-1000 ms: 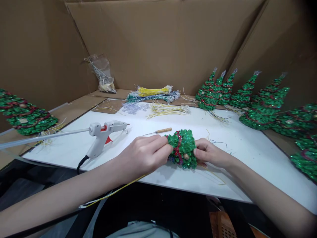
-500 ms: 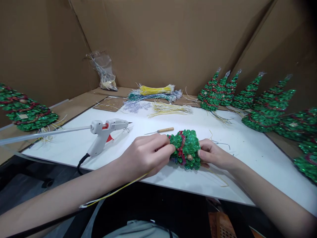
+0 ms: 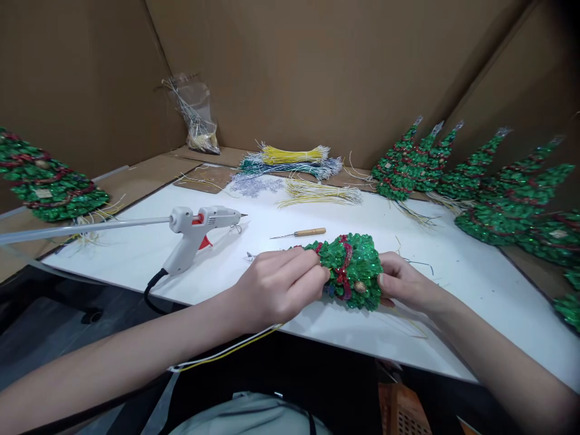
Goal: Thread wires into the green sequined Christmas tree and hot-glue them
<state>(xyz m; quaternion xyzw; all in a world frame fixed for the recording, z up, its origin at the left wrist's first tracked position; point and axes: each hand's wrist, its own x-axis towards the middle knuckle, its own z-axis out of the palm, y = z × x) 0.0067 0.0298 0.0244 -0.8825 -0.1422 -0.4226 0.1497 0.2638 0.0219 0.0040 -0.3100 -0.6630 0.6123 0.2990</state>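
A small green Christmas tree (image 3: 356, 266) with red garland lies on its side over the white board, its tip toward the left. My right hand (image 3: 403, 281) grips it at the base, thumb on the near rim. Bent over the tree's middle, my left hand (image 3: 285, 281) has its fingertips pinched against the branches. A yellow and white wire pair (image 3: 226, 350) trails from beneath the left hand toward my lap; the fingers hide where it starts. Beyond the hands lies an awl (image 3: 310, 232) with a wooden handle.
A white glue gun (image 3: 194, 235) with a long glue stick stands left on the board. Bundles of yellow wires (image 3: 294, 156) and loose clear snowflakes (image 3: 256, 185) lie at the back. Several finished-looking trees (image 3: 512, 205) line the right side, and another tree (image 3: 49, 187) stands left.
The view has shifted, so most things sit further right. The tree's clear tip now shows left of my left hand. Both hands keep their hold on the tree.
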